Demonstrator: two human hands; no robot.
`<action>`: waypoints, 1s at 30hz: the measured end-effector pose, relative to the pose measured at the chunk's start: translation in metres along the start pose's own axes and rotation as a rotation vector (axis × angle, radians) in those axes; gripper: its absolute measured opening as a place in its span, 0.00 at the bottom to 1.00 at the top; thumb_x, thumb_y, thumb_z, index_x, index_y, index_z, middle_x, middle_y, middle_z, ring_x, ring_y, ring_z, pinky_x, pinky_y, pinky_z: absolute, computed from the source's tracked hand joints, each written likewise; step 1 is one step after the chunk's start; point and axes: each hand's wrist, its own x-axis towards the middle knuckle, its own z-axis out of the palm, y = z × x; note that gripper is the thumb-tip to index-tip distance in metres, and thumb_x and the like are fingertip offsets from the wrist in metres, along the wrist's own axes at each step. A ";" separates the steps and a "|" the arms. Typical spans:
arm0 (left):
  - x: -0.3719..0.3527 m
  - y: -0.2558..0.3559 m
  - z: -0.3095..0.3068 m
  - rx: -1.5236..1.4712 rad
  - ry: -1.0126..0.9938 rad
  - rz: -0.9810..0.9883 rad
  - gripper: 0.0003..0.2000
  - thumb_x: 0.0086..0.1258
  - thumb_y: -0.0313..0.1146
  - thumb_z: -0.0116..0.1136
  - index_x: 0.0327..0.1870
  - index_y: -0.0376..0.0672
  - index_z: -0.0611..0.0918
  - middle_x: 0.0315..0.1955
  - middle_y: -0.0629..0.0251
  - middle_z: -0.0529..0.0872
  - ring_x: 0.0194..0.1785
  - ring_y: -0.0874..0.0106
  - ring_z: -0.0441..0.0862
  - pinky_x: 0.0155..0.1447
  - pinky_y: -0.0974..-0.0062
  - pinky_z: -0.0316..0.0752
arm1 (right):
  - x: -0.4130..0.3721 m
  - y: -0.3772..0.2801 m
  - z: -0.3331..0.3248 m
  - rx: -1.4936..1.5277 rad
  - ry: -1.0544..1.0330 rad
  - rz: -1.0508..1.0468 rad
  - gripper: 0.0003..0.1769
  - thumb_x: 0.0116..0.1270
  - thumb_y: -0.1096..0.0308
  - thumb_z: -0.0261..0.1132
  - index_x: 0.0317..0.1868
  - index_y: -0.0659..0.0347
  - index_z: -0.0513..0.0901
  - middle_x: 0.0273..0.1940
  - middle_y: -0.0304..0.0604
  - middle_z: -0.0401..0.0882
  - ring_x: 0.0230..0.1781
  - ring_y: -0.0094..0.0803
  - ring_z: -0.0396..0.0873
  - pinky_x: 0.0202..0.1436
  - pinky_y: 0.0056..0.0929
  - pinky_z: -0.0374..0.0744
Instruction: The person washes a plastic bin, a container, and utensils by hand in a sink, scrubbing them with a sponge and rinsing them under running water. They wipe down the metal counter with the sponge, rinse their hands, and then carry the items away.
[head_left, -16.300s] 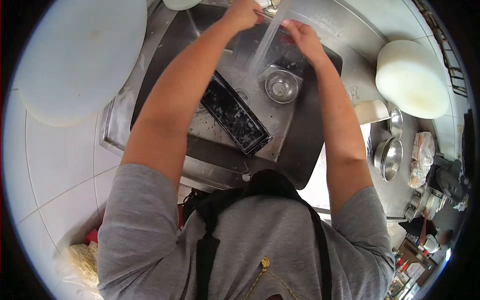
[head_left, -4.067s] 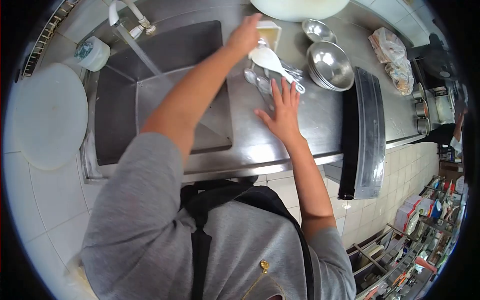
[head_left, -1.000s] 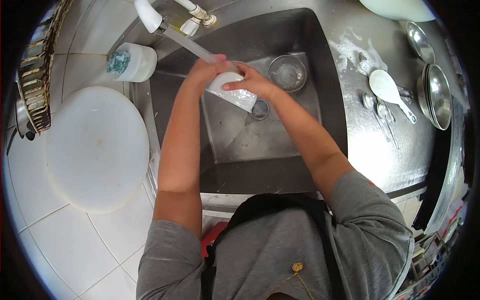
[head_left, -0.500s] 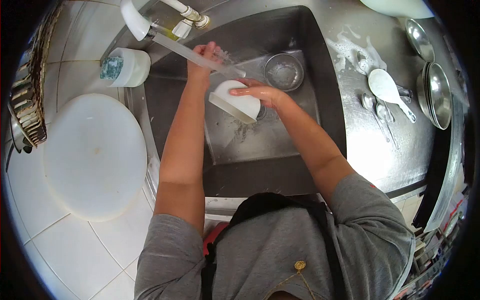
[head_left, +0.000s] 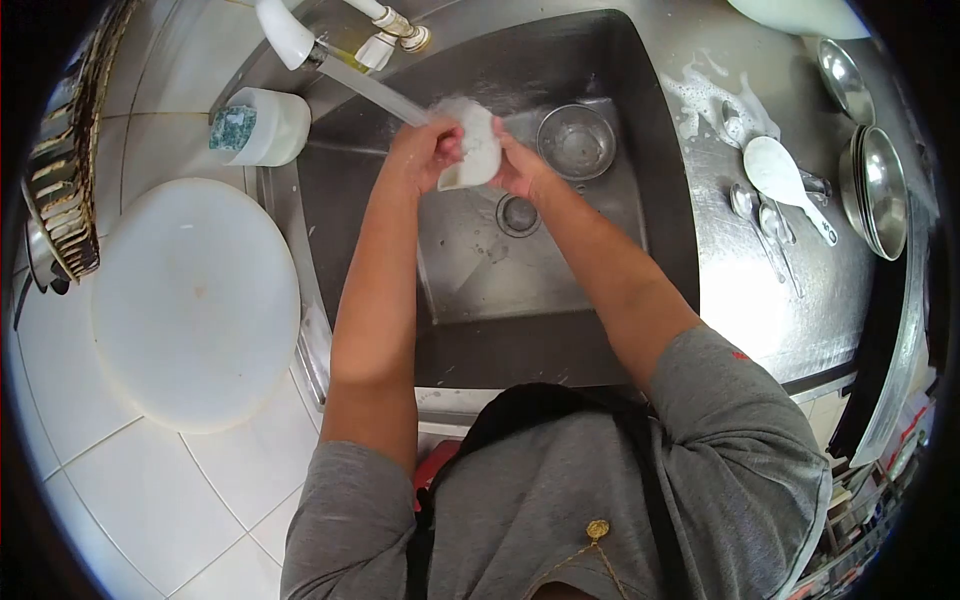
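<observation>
Raised since half a second earlier, the white bowl is brought up from over the drain into the water stream, and the left hand, then held alone under the water, is closed on it again. The bowl's edge is gripped by the left hand at 9 o'clock, and its back is cupped by the right hand at 3 o'clock. It is turned on edge, apparently so that the flow from the tap is met squarely. A steel bowl is left in the sink just at 3 o'clock of the hands, clear of the stream. Farther at 3 o'clock, spoons and a rice paddle are laid on the counter, outside the basin.
</observation>
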 end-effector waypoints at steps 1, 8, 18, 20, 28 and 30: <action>0.003 -0.003 -0.011 0.121 0.011 -0.021 0.02 0.66 0.24 0.56 0.32 0.38 0.75 0.22 0.68 0.77 0.28 0.76 0.79 0.31 0.79 0.75 | 0.004 -0.001 0.008 -0.090 0.071 -0.021 0.36 0.68 0.44 0.55 0.70 0.54 0.60 0.63 0.44 0.68 0.61 0.37 0.71 0.58 0.43 0.74; -0.036 -0.001 -0.001 0.126 0.114 0.236 0.09 0.69 0.24 0.51 0.47 0.32 0.76 0.34 0.55 0.84 0.35 0.70 0.84 0.35 0.77 0.79 | 0.012 -0.001 0.034 -1.107 0.147 -0.571 0.42 0.40 0.75 0.74 0.61 0.60 0.70 0.57 0.46 0.72 0.57 0.40 0.71 0.59 0.30 0.72; -0.052 0.040 0.001 0.480 0.029 0.246 0.12 0.69 0.25 0.49 0.51 0.29 0.74 0.40 0.51 0.84 0.39 0.64 0.85 0.45 0.70 0.82 | -0.044 0.000 0.010 0.194 -0.061 -0.240 0.33 0.55 0.65 0.62 0.64 0.52 0.66 0.55 0.45 0.73 0.56 0.41 0.73 0.61 0.44 0.69; -0.051 0.041 0.002 0.471 0.063 0.252 0.12 0.69 0.25 0.49 0.51 0.31 0.75 0.38 0.54 0.84 0.36 0.67 0.84 0.40 0.73 0.81 | -0.042 0.003 0.008 0.410 -0.202 -0.091 0.33 0.55 0.64 0.62 0.64 0.52 0.66 0.54 0.46 0.73 0.56 0.41 0.73 0.61 0.42 0.70; -0.029 0.025 -0.012 0.423 0.326 0.276 0.11 0.67 0.31 0.55 0.48 0.37 0.77 0.27 0.69 0.78 0.21 0.81 0.74 0.21 0.82 0.67 | -0.020 -0.009 0.071 -0.792 0.298 -0.637 0.40 0.45 0.72 0.71 0.63 0.54 0.68 0.56 0.48 0.69 0.56 0.45 0.70 0.60 0.40 0.72; -0.018 0.022 -0.016 0.306 0.311 0.285 0.11 0.64 0.33 0.61 0.42 0.37 0.77 0.25 0.70 0.76 0.19 0.82 0.70 0.18 0.84 0.62 | -0.026 -0.025 0.075 -1.148 0.377 -0.896 0.42 0.41 0.75 0.73 0.61 0.54 0.68 0.56 0.49 0.66 0.57 0.47 0.69 0.60 0.40 0.72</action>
